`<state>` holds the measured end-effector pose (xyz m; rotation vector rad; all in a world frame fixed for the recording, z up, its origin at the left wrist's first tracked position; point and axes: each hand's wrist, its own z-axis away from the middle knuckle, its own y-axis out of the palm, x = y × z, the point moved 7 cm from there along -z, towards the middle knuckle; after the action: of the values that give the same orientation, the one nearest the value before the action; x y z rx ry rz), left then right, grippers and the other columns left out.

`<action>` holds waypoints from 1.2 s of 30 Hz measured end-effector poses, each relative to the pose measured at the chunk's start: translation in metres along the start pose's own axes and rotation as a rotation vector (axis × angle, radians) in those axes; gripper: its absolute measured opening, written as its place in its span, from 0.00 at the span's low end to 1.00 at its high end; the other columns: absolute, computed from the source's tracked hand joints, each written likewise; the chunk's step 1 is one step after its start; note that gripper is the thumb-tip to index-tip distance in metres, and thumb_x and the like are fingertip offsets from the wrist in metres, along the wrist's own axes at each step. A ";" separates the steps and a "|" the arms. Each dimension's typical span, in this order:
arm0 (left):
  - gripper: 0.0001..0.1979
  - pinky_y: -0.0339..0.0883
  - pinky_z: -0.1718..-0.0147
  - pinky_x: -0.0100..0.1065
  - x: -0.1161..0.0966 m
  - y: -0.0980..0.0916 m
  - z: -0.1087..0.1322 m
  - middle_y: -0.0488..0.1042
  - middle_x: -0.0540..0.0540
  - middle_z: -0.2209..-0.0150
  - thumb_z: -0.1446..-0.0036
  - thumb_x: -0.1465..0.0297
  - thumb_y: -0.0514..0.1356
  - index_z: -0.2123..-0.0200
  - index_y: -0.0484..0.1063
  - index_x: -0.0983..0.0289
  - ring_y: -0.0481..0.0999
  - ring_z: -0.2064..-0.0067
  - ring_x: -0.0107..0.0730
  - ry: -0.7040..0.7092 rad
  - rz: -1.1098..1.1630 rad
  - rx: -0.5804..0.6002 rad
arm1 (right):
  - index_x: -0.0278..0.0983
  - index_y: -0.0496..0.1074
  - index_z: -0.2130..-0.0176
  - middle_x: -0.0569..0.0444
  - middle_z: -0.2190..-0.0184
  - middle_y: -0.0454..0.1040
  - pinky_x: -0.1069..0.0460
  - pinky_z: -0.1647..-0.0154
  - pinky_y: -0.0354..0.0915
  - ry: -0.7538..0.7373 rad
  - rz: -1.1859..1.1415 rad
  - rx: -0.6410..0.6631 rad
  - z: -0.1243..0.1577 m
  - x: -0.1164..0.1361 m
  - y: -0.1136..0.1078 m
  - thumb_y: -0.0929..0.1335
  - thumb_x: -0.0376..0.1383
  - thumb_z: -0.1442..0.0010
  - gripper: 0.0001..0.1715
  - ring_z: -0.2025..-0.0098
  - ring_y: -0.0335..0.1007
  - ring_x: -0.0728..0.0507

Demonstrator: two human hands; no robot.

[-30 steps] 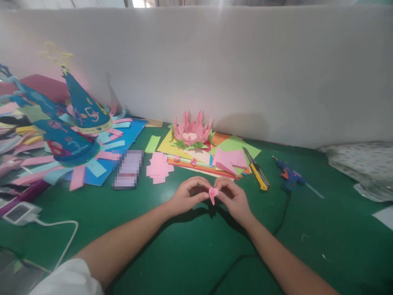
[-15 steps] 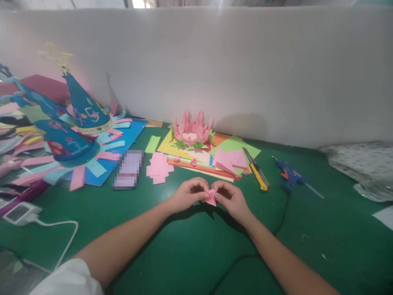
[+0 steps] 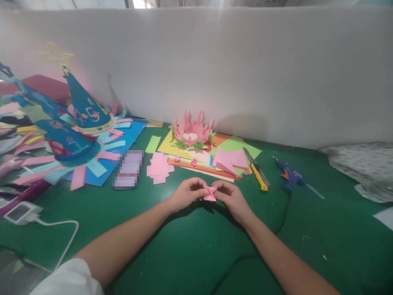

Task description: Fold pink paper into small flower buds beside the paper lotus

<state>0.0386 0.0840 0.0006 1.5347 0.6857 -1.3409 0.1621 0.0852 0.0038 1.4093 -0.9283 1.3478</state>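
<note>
Between my hands, just above the green table, is a small folded piece of pink paper (image 3: 210, 194). My left hand (image 3: 188, 194) pinches its left side between thumb and fingers. On its right side, my right hand (image 3: 232, 198) grips it the same way. Beyond my hands stands a pink paper lotus (image 3: 193, 132) with green leaves, on a stack of coloured paper (image 3: 167, 148). Two small pink paper pieces (image 3: 194, 162) lie at the stack's front edge. Pink paper strips (image 3: 158, 169) are piled to the left.
A yellow utility knife (image 3: 258, 172) lies right of the stack, with a blue glue gun (image 3: 290, 174) farther right and its cord (image 3: 285, 213) trailing forward. Decorated blue cone hats (image 3: 84, 104) crowd the left. A white charger (image 3: 23, 213) has a cable. A pale wall (image 3: 276, 73) closes the back.
The pink paper has changed from a downward-pointing shape to a broader, squarer one as my fingers shift slightly on it. My arms stay in nearly the same place.
</note>
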 end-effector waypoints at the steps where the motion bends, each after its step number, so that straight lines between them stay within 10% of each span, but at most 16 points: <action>1: 0.13 0.58 0.73 0.26 0.001 0.001 0.000 0.70 0.49 0.77 0.55 0.65 0.65 0.72 0.68 0.68 0.66 0.75 0.20 -0.012 0.014 0.009 | 0.36 0.71 0.74 0.57 0.76 0.71 0.54 0.70 0.64 0.005 0.003 0.008 0.000 0.000 0.001 0.74 0.39 0.56 0.12 0.74 0.66 0.49; 36: 0.15 0.64 0.73 0.28 0.010 -0.007 0.001 0.75 0.52 0.78 0.62 0.64 0.68 0.72 0.75 0.69 0.69 0.78 0.22 -0.171 0.010 -0.019 | 0.35 0.69 0.72 0.59 0.79 0.69 0.57 0.81 0.61 0.089 -0.076 0.074 0.002 -0.006 0.007 0.74 0.40 0.55 0.14 0.82 0.62 0.53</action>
<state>0.0344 0.0838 -0.0108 1.3882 0.5811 -1.4356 0.1553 0.0807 -0.0016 1.4143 -0.7660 1.3885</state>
